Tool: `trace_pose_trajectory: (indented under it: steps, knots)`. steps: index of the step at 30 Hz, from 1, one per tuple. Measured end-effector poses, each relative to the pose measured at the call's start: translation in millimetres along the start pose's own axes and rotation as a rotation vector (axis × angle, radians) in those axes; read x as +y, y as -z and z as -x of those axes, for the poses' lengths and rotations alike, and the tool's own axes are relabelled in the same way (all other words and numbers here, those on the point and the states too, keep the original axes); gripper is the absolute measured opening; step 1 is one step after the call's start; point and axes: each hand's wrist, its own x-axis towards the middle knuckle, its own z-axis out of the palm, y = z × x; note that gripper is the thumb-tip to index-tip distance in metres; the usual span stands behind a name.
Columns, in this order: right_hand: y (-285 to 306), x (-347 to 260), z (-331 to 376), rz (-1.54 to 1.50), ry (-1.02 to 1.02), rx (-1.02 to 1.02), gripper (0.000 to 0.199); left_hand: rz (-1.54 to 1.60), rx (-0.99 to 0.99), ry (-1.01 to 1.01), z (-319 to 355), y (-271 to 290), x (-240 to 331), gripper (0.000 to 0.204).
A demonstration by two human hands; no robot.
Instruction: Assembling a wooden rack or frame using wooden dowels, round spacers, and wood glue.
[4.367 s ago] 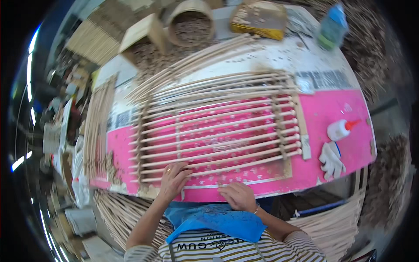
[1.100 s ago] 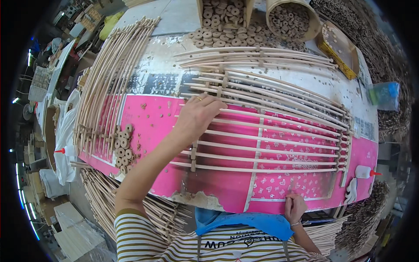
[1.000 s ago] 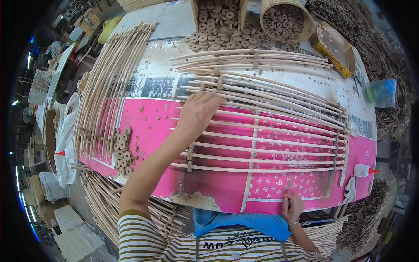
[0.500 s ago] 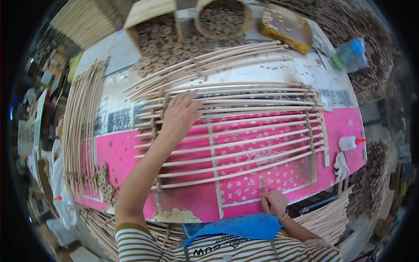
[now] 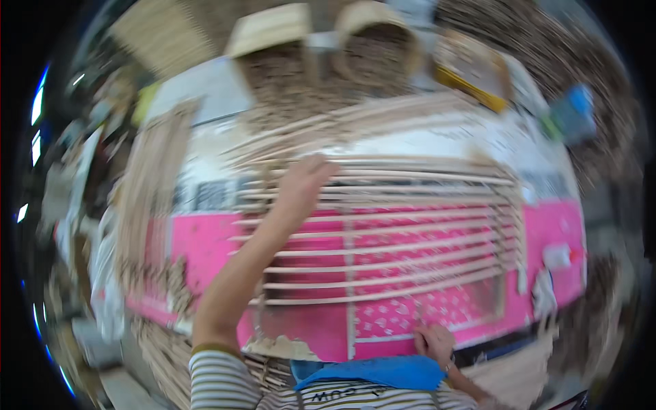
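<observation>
A rack of pale wooden rods (image 5: 383, 253) lies across the table in front of me, its rods running left to right through crosspieces near both ends. My left hand (image 5: 301, 184) reaches over its far left part, fingers curled on one of the far rods. Which rod it grips is blurred. Close to the table's near edge, my right hand (image 5: 434, 343) is closed below the rack's nearest rod. Whatever it may hold is too blurred to make out.
Loose rods lie beyond the rack and in a bundle (image 5: 154, 205) on the left. Wooden rings spill from a box (image 5: 270, 31) and a round tub (image 5: 372, 17). A yellow tray (image 5: 471, 92), a white bottle (image 5: 557, 257) and a white glove (image 5: 544, 294) are on the right.
The whole view has shifted, so the table sits lower and further right, with blur. My left hand has moved slightly toward the rack's far rods. My right hand stays near the table edge.
</observation>
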Motion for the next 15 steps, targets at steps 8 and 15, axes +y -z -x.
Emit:
trace_pose_trajectory:
  steps: [8,15]
  knots:
    - [-4.9,6.6,11.7,0.071,-0.001,0.066,0.01,-0.457,0.25,0.428,89.8,190.9,-85.7,0.029]
    - [-3.5,16.3,15.0,0.147,0.103,0.043,0.012,-0.762,0.424,0.766,234.9,282.4,-180.9,0.021]
